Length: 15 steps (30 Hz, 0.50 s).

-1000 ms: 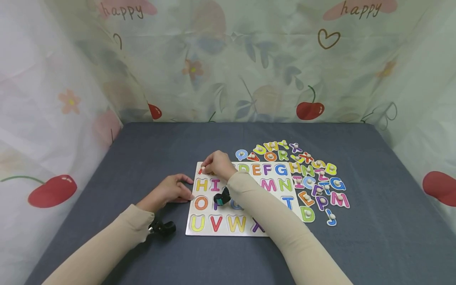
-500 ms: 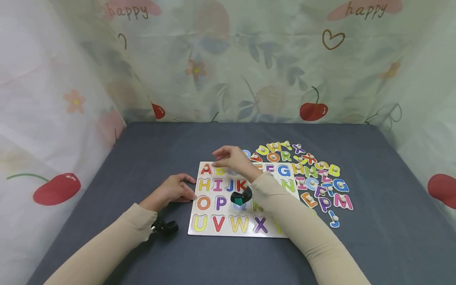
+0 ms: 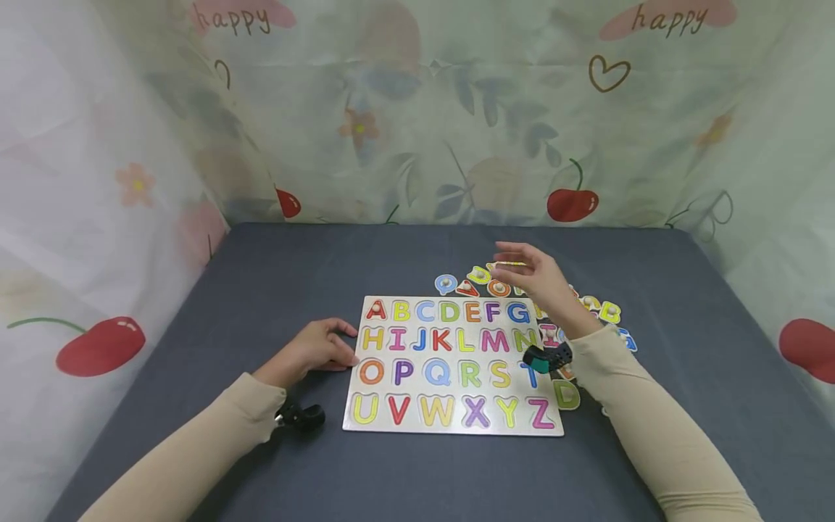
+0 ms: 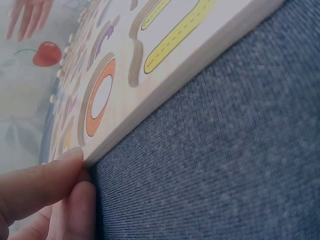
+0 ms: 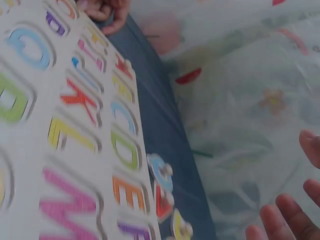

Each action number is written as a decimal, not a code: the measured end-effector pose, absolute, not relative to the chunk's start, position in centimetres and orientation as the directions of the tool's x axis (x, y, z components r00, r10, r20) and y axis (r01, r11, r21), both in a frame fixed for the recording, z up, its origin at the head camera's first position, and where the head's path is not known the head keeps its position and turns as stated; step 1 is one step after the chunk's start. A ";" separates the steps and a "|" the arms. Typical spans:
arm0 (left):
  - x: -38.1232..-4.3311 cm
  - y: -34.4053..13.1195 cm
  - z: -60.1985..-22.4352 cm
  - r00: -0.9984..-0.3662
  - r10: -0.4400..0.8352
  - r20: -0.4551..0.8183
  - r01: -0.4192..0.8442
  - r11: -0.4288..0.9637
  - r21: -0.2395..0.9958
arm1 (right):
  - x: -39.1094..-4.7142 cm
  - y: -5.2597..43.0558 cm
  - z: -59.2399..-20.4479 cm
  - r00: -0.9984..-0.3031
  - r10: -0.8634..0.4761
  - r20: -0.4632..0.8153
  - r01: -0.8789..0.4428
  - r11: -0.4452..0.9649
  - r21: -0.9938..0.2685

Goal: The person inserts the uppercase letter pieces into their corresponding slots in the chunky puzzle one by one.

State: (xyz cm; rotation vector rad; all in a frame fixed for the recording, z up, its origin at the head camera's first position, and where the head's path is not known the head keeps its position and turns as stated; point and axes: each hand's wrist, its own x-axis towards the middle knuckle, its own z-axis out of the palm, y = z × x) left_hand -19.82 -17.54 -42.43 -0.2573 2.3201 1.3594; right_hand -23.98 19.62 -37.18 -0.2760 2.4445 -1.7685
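Alphabet board (image 3: 415, 391): left hand (image 3: 313, 348) relaxed, touching its edge | right hand (image 3: 538, 283) empty, fingers parted, hovering over knobbed letter pieces (image 3: 499, 288) | red A (image 3: 375, 312) seated, top left!

The letter board (image 3: 417, 391) at lower centre looks wooden, smooth and faintly glossy. The tabletop (image 3: 417, 478) is matt, rough-woven cloth.
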 end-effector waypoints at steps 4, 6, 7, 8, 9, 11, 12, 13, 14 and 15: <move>-19.8 -17.7 -42.6 -0.891 0.064 -0.450 -0.361 0.501 0.786 | -23.1 22.6 -37.1 -0.988 -0.155 0.030 -0.086 0.368 -0.926; -19.8 -17.7 -42.5 -0.892 0.067 -0.448 -0.358 0.503 0.787 | -22.8 24.0 -37.1 -0.992 -0.123 0.030 -0.078 0.401 -0.913; -19.7 -17.7 -42.5 -0.891 0.066 -0.448 -0.357 0.505 0.786 | -22.6 24.6 -37.2 -0.994 -0.109 0.030 -0.073 0.411 -0.909; -19.7 -17.7 -42.5 -0.891 0.066 -0.449 -0.358 0.506 0.785 | -22.5 25.3 -37.2 -0.996 -0.091 0.027 -0.063 0.419 -0.906; -19.8 -17.7 -42.4 -0.890 0.065 -0.451 -0.359 0.509 0.782 | -22.4 25.9 -37.4 -0.998 -0.057 0.026 -0.047 0.427 -0.903; -19.8 -17.6 -42.4 -0.889 0.064 -0.454 -0.362 0.512 0.779 | -22.1 27.1 -37.5 -1.000 -0.012 0.012 -0.016 0.429 -0.903; -19.8 -17.6 -42.4 -0.888 0.063 -0.455 -0.362 0.514 0.777 | -21.9 27.7 -37.6 -1.000 0.009 0.005 0.000 0.426 -0.905; -19.8 -17.6 -42.4 -0.888 0.063 -0.455 -0.361 0.517 0.776 | -21.7 28.3 -37.6 -1.000 0.024 -0.007 0.017 0.426 -0.905; -19.8 -17.6 -42.3 -0.887 0.065 -0.456 -0.361 0.519 0.775 | -21.6 28.9 -37.6 -0.999 0.040 -0.014 0.030 0.423 -0.906; -19.8 -17.5 -42.3 -0.887 0.064 -0.458 -0.362 0.520 0.774 | -21.4 29.4 -37.6 -0.998 0.052 -0.019 0.039 0.424 -0.905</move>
